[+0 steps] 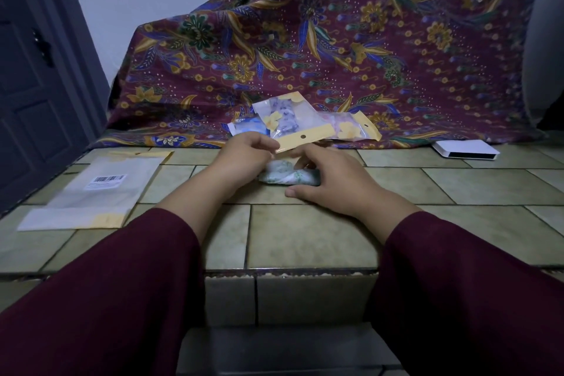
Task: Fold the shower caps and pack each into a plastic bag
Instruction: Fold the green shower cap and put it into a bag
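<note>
The right hand (331,175) is covering the right end of the folded shower cap (283,175), and the left hand (244,152) is hiding its left end; the fingertips of both are lying out of sight. The packed bag (287,119) is overlapping two further bags (351,128) toward the tiled ledge's (305,235) far edge, so their contents are showing only in part. The barcode label on the large bag (103,189) is reading too small. The batik cloth (335,40) is concealing whatever is standing beneath it, and is running off the top edge. The door (33,85) is being cut by the left edge.

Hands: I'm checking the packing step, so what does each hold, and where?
Left hand pinches the packed plastic bag by its yellow header strip. Right hand rests on the folded shower cap, gripping nothing.
</note>
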